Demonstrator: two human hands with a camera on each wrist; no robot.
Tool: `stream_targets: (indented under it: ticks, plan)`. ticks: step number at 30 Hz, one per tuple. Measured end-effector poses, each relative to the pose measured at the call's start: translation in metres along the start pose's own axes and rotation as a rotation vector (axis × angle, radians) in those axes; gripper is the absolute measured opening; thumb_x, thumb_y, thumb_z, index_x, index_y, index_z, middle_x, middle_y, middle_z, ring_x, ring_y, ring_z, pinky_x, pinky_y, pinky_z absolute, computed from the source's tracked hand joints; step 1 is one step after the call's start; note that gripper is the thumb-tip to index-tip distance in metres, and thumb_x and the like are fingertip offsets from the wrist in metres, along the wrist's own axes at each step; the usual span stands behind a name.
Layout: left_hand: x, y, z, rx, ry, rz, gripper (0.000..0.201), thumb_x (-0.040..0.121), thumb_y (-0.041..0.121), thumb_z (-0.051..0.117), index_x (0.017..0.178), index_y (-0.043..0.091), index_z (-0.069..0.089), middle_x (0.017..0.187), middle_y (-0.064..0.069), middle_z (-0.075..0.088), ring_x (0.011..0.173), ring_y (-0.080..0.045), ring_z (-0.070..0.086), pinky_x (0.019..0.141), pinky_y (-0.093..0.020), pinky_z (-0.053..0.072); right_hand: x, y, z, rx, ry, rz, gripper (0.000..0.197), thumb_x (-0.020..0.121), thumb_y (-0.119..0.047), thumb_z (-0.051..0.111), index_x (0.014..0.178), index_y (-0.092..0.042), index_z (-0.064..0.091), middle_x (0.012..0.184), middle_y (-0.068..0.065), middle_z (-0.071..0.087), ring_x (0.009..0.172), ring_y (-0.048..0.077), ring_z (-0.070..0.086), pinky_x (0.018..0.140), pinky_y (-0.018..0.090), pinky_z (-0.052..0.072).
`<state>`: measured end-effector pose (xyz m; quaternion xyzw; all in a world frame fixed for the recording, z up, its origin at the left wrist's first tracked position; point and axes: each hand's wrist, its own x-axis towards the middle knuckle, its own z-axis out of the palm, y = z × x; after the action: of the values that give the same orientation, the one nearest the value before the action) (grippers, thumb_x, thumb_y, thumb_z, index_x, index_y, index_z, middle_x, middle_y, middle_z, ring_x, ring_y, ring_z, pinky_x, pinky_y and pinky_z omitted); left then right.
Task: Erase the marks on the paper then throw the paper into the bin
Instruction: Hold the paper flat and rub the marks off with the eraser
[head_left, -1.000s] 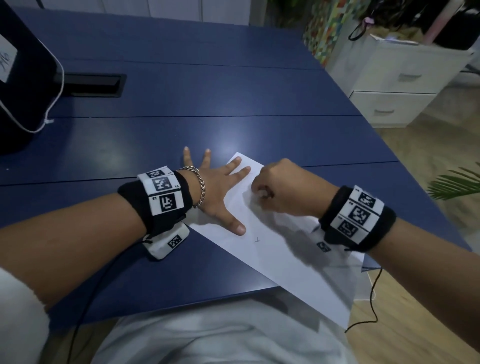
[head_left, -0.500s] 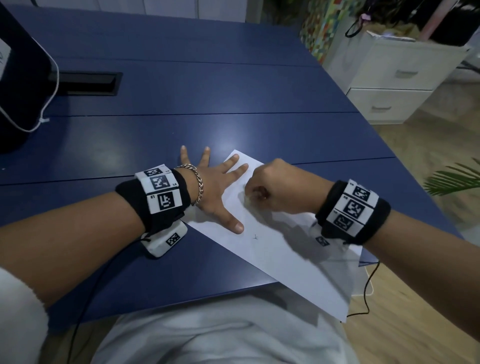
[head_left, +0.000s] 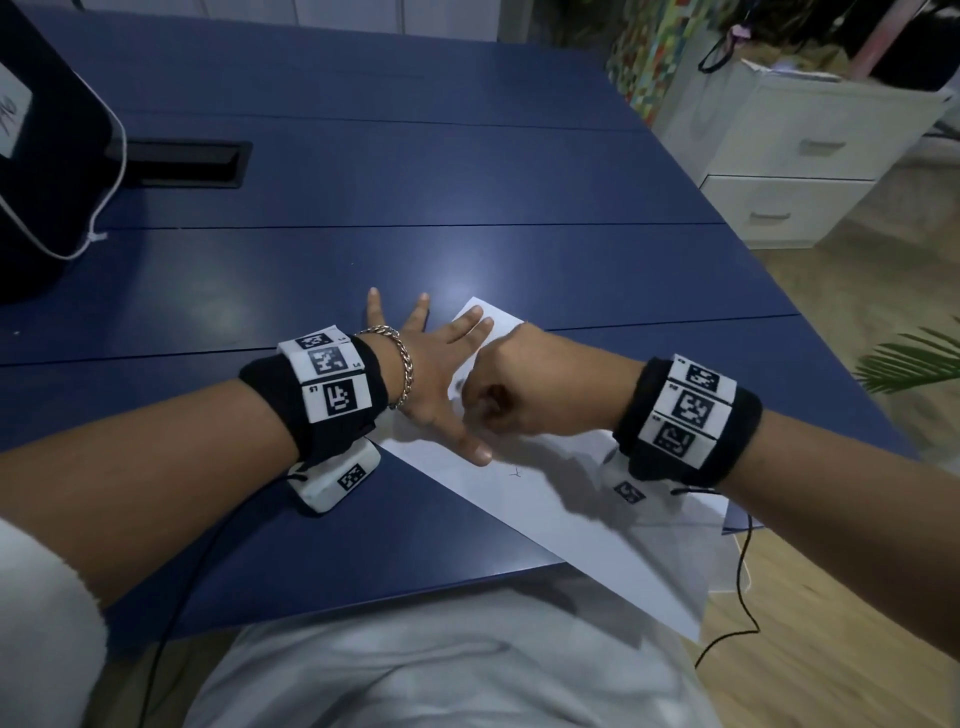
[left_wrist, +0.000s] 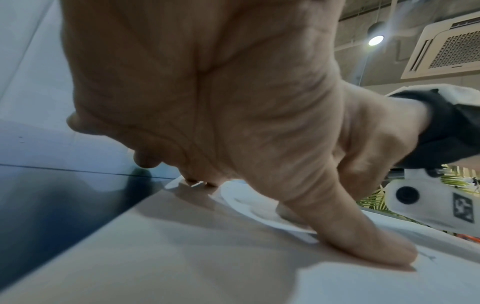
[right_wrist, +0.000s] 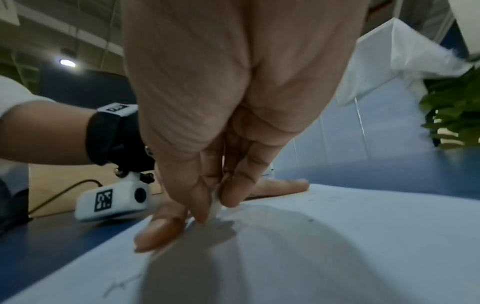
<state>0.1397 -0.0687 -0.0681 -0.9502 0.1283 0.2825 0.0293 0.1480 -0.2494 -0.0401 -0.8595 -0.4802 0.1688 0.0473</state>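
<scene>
A white sheet of paper (head_left: 571, 509) lies slanted on the blue table (head_left: 363, 260), its near corner hanging over the front edge. My left hand (head_left: 431, 374) lies flat with spread fingers, pressing the sheet's far left part; the thumb (left_wrist: 363, 242) rests on the paper. My right hand (head_left: 524, 389) is curled and pinches a small white eraser (right_wrist: 216, 203) between thumb and fingers, its tip on the paper (right_wrist: 337, 246) just beside the left thumb. A small pencil mark (head_left: 517, 472) shows near the left thumb, and another faint pencil mark (right_wrist: 116, 286) nearer the sheet's edge.
A black bag with a white cord (head_left: 47, 171) stands at the far left of the table, next to a black cable slot (head_left: 182, 163). White drawers (head_left: 789, 171) and a green plant (head_left: 914, 364) stand to the right beyond the table edge.
My right hand with the eraser has slid left along the paper toward the left hand. The left hand has stayed pressed on the sheet.
</scene>
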Motion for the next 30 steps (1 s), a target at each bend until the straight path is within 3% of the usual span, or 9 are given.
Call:
stream_targets:
  ticks: [5, 8, 11, 15, 18, 20, 23, 27, 30]
  plan:
    - [-0.001, 0.0, 0.0, -0.004, -0.01, -0.007, 0.168, 0.029, 0.115, 0.046, 0.154, 0.041, -0.037, 0.162, 0.028, -0.038, 0.155, -0.038, -0.032, 0.101, -0.086, -0.023, 0.01, 0.027, -0.015, -0.06, 0.177, 0.177, 0.011, 0.083, -0.018, 0.066, 0.085, -0.016, 0.076, 0.072, 0.0, 0.069, 0.065, 0.026, 0.059, 0.061, 0.029, 0.039]
    - [0.0, -0.001, 0.001, -0.006, -0.008, -0.003, 0.168, 0.029, 0.115, 0.046, 0.154, 0.04, -0.038, 0.163, 0.027, -0.037, 0.155, -0.039, -0.031, 0.101, -0.086, -0.023, 0.007, 0.011, -0.01, -0.033, 0.093, 0.073, 0.006, 0.081, -0.017, 0.068, 0.077, -0.017, 0.071, 0.066, -0.005, 0.063, 0.058, 0.017, 0.051, 0.057, 0.025, 0.038]
    - [0.0, -0.001, 0.001, -0.002, -0.006, -0.002, 0.169, 0.029, 0.115, 0.045, 0.155, 0.038, -0.037, 0.164, 0.027, -0.036, 0.155, -0.038, -0.031, 0.102, -0.086, -0.021, 0.004, 0.015, -0.015, -0.019, 0.035, 0.081, 0.008, 0.083, -0.02, 0.07, 0.087, -0.02, 0.077, 0.073, -0.008, 0.068, 0.061, 0.009, 0.057, 0.062, 0.019, 0.045]
    - [0.0, 0.0, 0.001, -0.011, -0.009, -0.009, 0.167, 0.032, 0.114, 0.048, 0.157, 0.038, -0.034, 0.163, 0.028, -0.036, 0.155, -0.038, -0.032, 0.103, -0.085, -0.021, 0.003, 0.036, -0.018, -0.044, 0.166, 0.21, 0.01, 0.084, -0.019, 0.067, 0.084, -0.014, 0.075, 0.075, 0.004, 0.071, 0.066, 0.023, 0.06, 0.067, 0.038, 0.054]
    - [0.0, -0.001, 0.0, -0.002, -0.013, -0.02, 0.168, 0.033, 0.114, 0.049, 0.156, 0.038, -0.035, 0.164, 0.027, -0.036, 0.155, -0.037, -0.031, 0.104, -0.085, -0.02, -0.003, 0.021, -0.008, -0.032, 0.094, 0.105, 0.016, 0.082, -0.02, 0.065, 0.069, -0.022, 0.058, 0.064, -0.005, 0.06, 0.056, 0.011, 0.047, 0.056, 0.022, 0.039]
    - [0.001, 0.0, -0.001, 0.0, -0.018, -0.018, 0.168, 0.032, 0.114, 0.05, 0.157, 0.037, -0.034, 0.164, 0.026, -0.036, 0.155, -0.037, -0.031, 0.104, -0.085, -0.02, -0.009, 0.026, -0.011, -0.036, 0.07, 0.154, 0.011, 0.083, -0.019, 0.067, 0.074, -0.023, 0.064, 0.068, -0.008, 0.063, 0.059, 0.009, 0.053, 0.059, 0.023, 0.042]
    - [0.002, 0.0, -0.001, 0.002, -0.02, -0.02, 0.169, 0.031, 0.114, 0.049, 0.157, 0.037, -0.033, 0.164, 0.026, -0.035, 0.156, -0.038, -0.03, 0.103, -0.086, -0.019, -0.017, 0.043, -0.013, -0.035, 0.173, 0.24, 0.007, 0.083, -0.02, 0.068, 0.083, -0.019, 0.074, 0.076, 0.0, 0.07, 0.07, 0.023, 0.063, 0.067, 0.038, 0.054]
    - [0.001, 0.0, -0.001, 0.008, -0.006, -0.009, 0.169, 0.032, 0.113, 0.05, 0.158, 0.036, -0.032, 0.166, 0.025, -0.033, 0.156, -0.037, -0.028, 0.103, -0.085, -0.021, -0.036, 0.022, -0.005, -0.002, 0.033, 0.091, 0.007, 0.083, -0.018, 0.068, 0.081, -0.023, 0.072, 0.078, -0.007, 0.067, 0.068, 0.011, 0.059, 0.065, 0.023, 0.049]
    - [0.002, -0.004, 0.0, 0.005, 0.003, 0.023, 0.168, 0.034, 0.112, 0.052, 0.159, 0.035, -0.031, 0.168, 0.023, -0.031, 0.156, -0.035, -0.03, 0.105, -0.084, -0.021, -0.06, 0.033, -0.012, 0.012, 0.144, 0.143, 0.006, 0.086, -0.019, 0.07, 0.086, -0.023, 0.074, 0.082, -0.008, 0.068, 0.073, 0.013, 0.062, 0.07, 0.03, 0.053]
